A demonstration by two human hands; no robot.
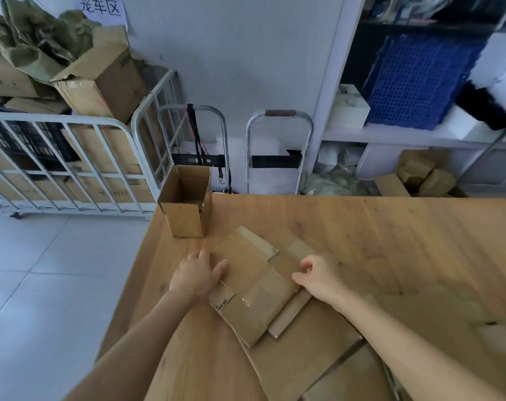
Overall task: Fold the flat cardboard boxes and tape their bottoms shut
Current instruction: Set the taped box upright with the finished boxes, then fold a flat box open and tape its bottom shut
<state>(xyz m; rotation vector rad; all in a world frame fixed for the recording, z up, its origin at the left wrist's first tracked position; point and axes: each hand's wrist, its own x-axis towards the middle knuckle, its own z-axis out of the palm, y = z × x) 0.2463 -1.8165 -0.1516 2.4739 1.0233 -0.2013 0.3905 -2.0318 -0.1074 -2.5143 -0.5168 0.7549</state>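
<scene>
One flat cardboard box (254, 285): L hand (196, 274) touches, R hand (318, 274) grips.

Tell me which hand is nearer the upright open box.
Left. The left hand rests on the flat box, just in front of the upright box; the right hand sits farther right.

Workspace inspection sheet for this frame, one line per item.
surface: wooden table, boxes on its left half.
job's things: flat box between both hands; erected box upright, open-topped, at far left corner; flat cardboard stacked at near edge; no tape roll seen.
clutter: nothing seen.
grips: left hand rests open on flat box's left edge; right hand curls on its right edge.
cables: nothing seen; black strap hangs on a hand truck.
surroundings: cage cart left; blue crate on shelving right.
</scene>
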